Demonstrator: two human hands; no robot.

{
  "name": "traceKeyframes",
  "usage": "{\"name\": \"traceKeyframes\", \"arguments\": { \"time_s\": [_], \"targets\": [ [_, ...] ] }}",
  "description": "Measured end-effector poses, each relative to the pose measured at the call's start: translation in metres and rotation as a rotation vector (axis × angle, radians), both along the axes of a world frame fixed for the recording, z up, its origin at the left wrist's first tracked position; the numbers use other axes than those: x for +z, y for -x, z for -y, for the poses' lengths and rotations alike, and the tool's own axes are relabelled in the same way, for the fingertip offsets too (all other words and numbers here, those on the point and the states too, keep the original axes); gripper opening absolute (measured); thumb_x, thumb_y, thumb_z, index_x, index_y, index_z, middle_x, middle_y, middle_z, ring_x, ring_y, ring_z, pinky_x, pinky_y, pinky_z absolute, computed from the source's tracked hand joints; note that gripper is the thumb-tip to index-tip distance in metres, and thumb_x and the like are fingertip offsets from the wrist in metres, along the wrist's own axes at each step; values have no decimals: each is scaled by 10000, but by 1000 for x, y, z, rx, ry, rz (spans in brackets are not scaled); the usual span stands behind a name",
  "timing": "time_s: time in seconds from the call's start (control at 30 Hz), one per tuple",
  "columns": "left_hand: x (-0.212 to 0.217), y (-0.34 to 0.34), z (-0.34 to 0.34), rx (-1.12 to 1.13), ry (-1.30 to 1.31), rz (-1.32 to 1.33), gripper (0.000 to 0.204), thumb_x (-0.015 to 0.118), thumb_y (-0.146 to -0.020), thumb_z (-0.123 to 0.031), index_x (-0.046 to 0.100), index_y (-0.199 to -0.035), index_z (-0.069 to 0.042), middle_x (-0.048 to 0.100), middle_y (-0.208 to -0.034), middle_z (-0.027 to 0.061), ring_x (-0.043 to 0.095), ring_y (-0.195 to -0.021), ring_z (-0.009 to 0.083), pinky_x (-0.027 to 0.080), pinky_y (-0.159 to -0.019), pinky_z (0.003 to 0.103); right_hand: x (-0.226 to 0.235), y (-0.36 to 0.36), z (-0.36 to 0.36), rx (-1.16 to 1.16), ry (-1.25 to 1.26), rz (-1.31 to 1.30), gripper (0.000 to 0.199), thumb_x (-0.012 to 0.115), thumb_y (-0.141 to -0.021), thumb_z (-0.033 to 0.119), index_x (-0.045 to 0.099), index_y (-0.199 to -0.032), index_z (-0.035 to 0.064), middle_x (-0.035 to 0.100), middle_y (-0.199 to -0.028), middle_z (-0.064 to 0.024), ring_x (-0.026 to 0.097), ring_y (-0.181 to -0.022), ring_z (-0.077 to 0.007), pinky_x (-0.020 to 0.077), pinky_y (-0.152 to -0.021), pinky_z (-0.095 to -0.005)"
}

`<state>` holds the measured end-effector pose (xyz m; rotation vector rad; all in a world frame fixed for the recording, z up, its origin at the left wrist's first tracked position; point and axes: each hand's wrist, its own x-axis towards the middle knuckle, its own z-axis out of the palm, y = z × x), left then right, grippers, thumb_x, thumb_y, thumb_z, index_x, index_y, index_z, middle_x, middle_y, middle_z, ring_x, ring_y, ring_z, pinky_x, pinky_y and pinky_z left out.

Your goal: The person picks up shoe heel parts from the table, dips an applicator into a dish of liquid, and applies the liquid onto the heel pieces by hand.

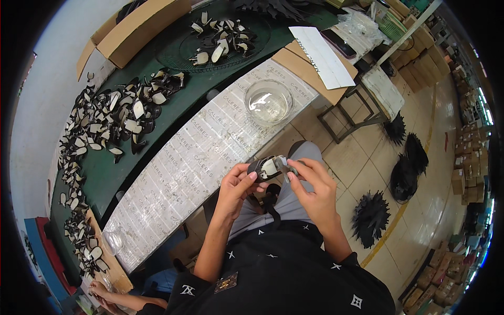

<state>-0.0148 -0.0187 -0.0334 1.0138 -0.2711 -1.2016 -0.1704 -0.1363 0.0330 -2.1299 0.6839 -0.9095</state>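
Workshop desk (173, 173), paper-covered, is strewn with black and white shoe pieces (113, 118). One small shoe piece (268, 168) is pinched over the lap between left hand (239, 184) and right hand (312, 186); looks light, floppy, best gripped by edges.

I'm looking at a shoe workshop: black cut pieces (113, 118) heaped on the counter (194, 157) beyond my fingers (251, 177), cardboard boxes (470, 173) stacked far right.
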Motion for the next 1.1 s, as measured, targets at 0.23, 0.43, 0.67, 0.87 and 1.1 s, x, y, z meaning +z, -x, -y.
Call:
{"name": "traceKeyframes", "arguments": {
  "time_s": [0.23, 0.43, 0.67, 0.87, 1.1],
  "targets": [
    [2, 3, 0, 8, -8, 37, 216, 582, -939, -103, 523, -1121, -2, 661, -973, 111, 680, -826, 185, 549, -723, 285, -3, -5, -2, 103, 93, -44, 277, 682, -820, 9, 657, -1095, 24, 583, -1018, -126, 637, -767, -230, 528, -656, -319],
    [-3, 3, 0, -12, 1, 93, 215, 587, -933, -82, 527, -1122, -1, 656, -972, 102, 676, -838, 184, 551, -719, 283, -4, -7, -3, 52, 83, -96, 286, 679, -824, 15, 650, -1108, 25, 577, -1030, -133, 633, -777, -240, 529, -653, -323],
    [-3, 2, 2, -15, -14, 53, 217, 580, -941, -107, 527, -1121, 1, 659, -973, 117, 674, -834, 188, 548, -716, 290, 0, -1, 5, -35, 138, -111, 287, 680, -817, -1, 652, -1102, 15, 577, -1013, -134, 627, -778, -230, 527, -636, -306],
    [-3, 0, 3, 5, -17, -25, 218, 574, -948, -135, 526, -1108, 5, 662, -970, 136, 687, -814, 203, 561, -716, 290, 0, -2, -1, 37, -31, -35, 279, 679, -824, -2, 655, -1101, 10, 586, -1008, -119, 637, -737, -191, 528, -643, -289],
    [-2, 0, 5, 15, -19, -36, 218, 569, -955, -123, 519, -1110, 22, 672, -959, 147, 697, -827, 206, 572, -719, 263, -8, -7, -7, 94, -105, -50, 282, 682, -818, -24, 664, -1099, -4, 612, -1027, -117, 660, -815, -186, 583, -702, -273]
  ]
}}
